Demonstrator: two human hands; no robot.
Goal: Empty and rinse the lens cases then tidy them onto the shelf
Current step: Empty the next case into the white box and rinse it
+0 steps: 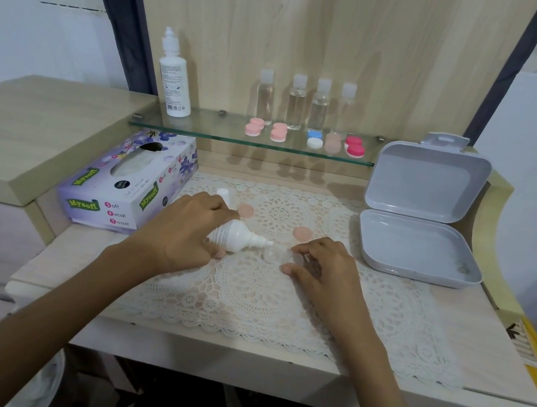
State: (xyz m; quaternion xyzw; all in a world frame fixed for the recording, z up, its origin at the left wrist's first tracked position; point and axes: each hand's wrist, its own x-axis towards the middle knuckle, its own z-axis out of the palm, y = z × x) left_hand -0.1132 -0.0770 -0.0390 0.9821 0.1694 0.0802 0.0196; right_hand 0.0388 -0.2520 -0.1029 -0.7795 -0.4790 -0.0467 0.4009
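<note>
My left hand (184, 226) grips a small white solution bottle (238, 233) tipped on its side, its nozzle aimed right at an open clear lens case (272, 255) on the lace mat. My right hand (317, 262) pinches the right end of that case between thumb and fingers. Two loose peach caps (246, 210) (302, 233) lie on the mat behind the hands. The bottle's white cap (223, 193) stands farther back. Several closed lens cases, among them a pink one (254, 127), a blue-and-white one (314, 139) and a red one (355, 146), sit on the glass shelf (201, 131).
A tall white bottle (173, 83) and several small clear bottles (296, 103) stand on the shelf. An open grey plastic box (422, 225) is at the right. A tissue box (129, 180) sits at the left. The lace mat (247, 297) covers the wooden desk.
</note>
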